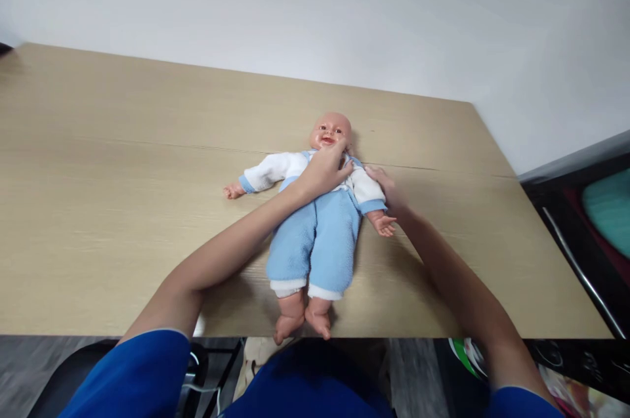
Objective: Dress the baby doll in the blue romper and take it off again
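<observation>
A baby doll (315,234) lies on its back with its head away from me and its feet at the table's near edge. It wears light blue fleece trousers (290,250) and a white jacket (275,170) with blue cuffs and collar. Across the doll's chest reaches my left hand (325,168), its thumb and fingers closed at the jacket's collar, just below the chin. Beside the doll's arm on the right is my right hand (386,188), its fingertips at the white sleeve (367,187). Part of that hand is blurred and its thumb is hidden.
The wooden table (123,195) has a thin seam running across it and meets a pale wall (275,11) at the back. At the right stands a black-framed item (575,247) with something teal (610,205) inside. A dark chair (73,378) is below the near edge.
</observation>
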Demonstrator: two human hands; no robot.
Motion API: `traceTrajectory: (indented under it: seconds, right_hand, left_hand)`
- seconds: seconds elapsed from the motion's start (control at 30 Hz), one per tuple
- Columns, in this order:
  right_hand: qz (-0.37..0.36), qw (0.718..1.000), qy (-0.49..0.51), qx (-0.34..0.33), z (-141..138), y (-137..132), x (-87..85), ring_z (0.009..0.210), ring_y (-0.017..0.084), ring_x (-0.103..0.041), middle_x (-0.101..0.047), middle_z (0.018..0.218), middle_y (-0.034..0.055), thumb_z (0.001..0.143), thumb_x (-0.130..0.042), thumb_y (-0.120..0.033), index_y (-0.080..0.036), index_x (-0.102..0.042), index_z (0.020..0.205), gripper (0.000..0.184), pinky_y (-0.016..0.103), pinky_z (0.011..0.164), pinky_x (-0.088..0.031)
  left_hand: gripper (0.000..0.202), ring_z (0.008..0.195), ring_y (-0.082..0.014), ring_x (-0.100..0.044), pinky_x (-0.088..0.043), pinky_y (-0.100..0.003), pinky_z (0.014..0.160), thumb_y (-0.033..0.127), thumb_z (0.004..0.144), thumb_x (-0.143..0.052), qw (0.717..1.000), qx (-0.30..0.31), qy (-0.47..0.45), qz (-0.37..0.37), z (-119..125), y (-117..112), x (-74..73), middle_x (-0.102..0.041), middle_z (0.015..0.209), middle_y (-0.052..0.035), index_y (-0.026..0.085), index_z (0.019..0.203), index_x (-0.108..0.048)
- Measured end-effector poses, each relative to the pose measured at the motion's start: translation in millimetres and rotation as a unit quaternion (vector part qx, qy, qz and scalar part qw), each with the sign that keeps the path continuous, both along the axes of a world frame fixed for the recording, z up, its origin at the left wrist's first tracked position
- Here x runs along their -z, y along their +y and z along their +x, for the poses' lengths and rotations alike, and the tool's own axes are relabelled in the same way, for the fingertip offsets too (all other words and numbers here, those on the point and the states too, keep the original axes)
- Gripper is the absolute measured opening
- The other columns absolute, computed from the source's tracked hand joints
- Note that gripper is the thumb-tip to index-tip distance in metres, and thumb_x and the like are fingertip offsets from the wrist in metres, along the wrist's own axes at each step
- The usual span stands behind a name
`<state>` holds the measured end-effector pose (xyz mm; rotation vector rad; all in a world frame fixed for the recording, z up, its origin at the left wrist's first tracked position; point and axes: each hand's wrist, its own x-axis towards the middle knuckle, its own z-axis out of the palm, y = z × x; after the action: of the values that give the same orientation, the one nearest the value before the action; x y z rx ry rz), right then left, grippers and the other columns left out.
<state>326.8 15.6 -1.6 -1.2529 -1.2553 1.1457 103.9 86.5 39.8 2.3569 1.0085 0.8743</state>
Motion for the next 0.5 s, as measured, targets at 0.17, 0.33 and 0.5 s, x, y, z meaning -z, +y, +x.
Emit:
traceTrajectory:
  seconds: [0.17, 0.33, 0.5]
  right_hand:
    - [-0.082, 0.989, -0.122, -0.022, 15, -44, -18.1, 0.113, 0.034, -0.082, -0.084, 0.13, 0.0115, 0.083, -0.101, -0.064, -0.028, -0.064, 0.156, 0.09, 0.048, 0.098, -0.072]
    - [-0.05, 0.951, -0.302, -0.038, 58, -63, -34.7, 0.13, 0.042, -0.08, -0.085, 0.145, 0.0154, 0.089, -0.093, -0.064, -0.024, -0.078, 0.148, 0.073, 0.057, 0.11, -0.067]
    - [-0.057, 0.927, -0.37, -0.019, 97, -67, -30.3, 0.093, 0.037, -0.081, -0.09, 0.106, 0.0129, 0.09, -0.088, -0.07, -0.022, -0.087, 0.113, 0.054, 0.05, 0.083, -0.068]
  left_hand:
    - [0.022, 0.102, -0.029, -0.077, -0.054, -0.04, 0.089, 0.03, 0.109, -0.065, 1.0, 0.008, 0.014, -0.003, -1, -3, -1.9, -0.083, 0.11, -0.0112, 0.019, 0.128, -0.067]
    - [0.022, 0.102, -0.0283, -0.078, -0.055, -0.039, 0.092, 0.027, 0.109, -0.064, 1.0, 0.001, 0.027, -0.009, -1, -5, -5.0, -0.083, 0.109, -0.0098, 0.019, 0.129, -0.067]
    - [0.022, 0.107, -0.0296, -0.078, -0.056, -0.041, 0.095, 0.029, 0.108, -0.064, 0.999, -0.003, 0.032, -0.006, 0, -5, -4.0, -0.084, 0.117, -0.0119, 0.02, 0.128, -0.068]
